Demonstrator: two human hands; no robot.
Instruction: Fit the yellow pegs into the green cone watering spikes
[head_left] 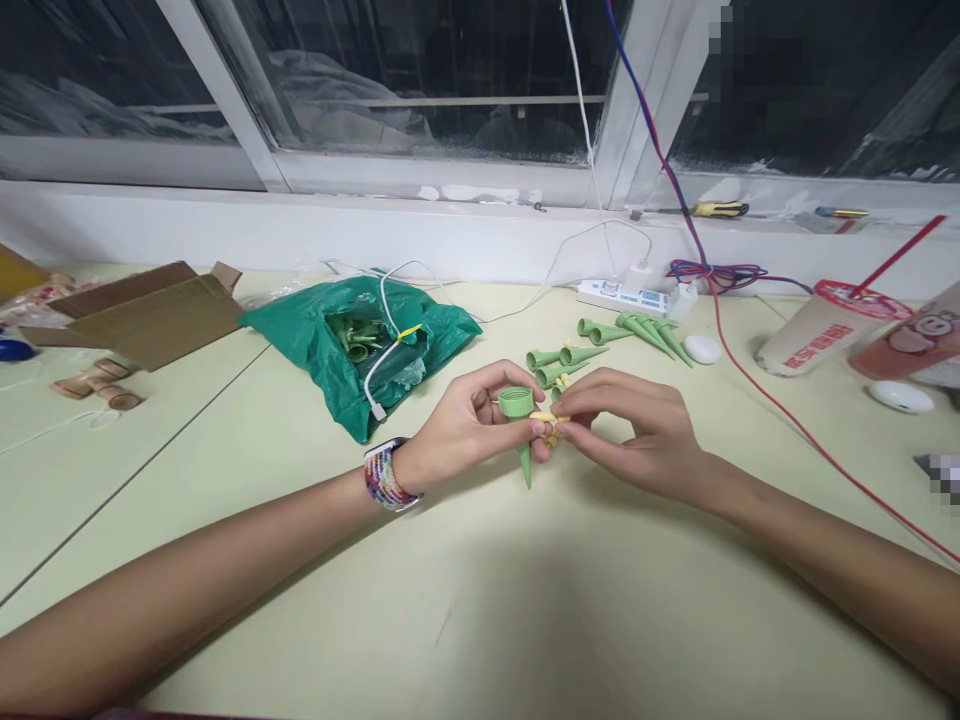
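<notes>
Red lettering is seen on a cup [825, 330] far beyond the right hand, too slanted to be read. A green spike [524, 452] is gripped by the left hand [465, 422], fingers curled round its cap, tip downward. A small yellow part [546, 417] is pinched by the right hand [634, 430] just beside the spike, half hidden by fingertips. More spikes [600, 340] lie on the surface [450, 600] beyond both hands; a green bag [360, 350] lies beyond the left hand.
</notes>
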